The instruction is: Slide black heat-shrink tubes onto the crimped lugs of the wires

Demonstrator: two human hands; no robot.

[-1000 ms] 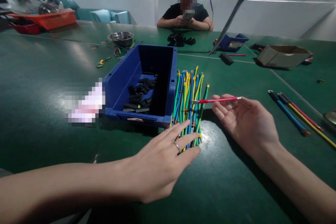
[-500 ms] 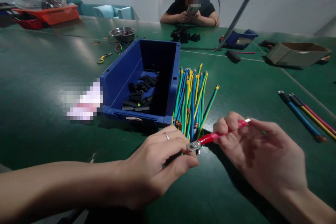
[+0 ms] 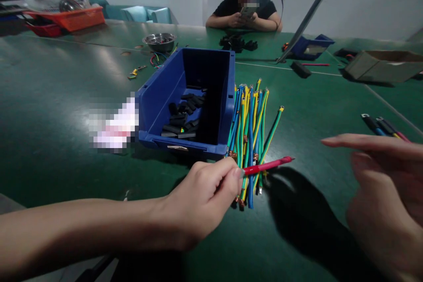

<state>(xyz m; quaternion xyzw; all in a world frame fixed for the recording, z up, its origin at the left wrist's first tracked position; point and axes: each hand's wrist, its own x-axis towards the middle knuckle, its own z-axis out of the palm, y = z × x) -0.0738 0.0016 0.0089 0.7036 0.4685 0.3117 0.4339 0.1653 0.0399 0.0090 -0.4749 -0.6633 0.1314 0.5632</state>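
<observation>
A short red cable [image 3: 268,165] is pinched at its left end between the thumb and forefinger of my left hand [image 3: 208,196], and its other end points right. Beneath the cable lies a bundle of green, yellow and blue cables [image 3: 251,132] on the green table. My right hand [image 3: 386,189] is at the right edge, apart from the red cable, with its forefinger stretched out and nothing seen in it. Behind my left hand stands a blue bin [image 3: 187,146] with several black sleeve pieces [image 3: 178,119] inside.
More cables with black ends [image 3: 380,124] lie at the right, partly behind my right hand. Farther back are a metal bowl [image 3: 159,42], a cardboard box [image 3: 386,68], a blue tray [image 3: 312,48], orange baskets [image 3: 79,18] and a person [image 3: 244,13] holding a phone.
My right hand has let go of the red cable and moved right. My left hand now grips the cable's metal lug end. The view has shifted slightly.
</observation>
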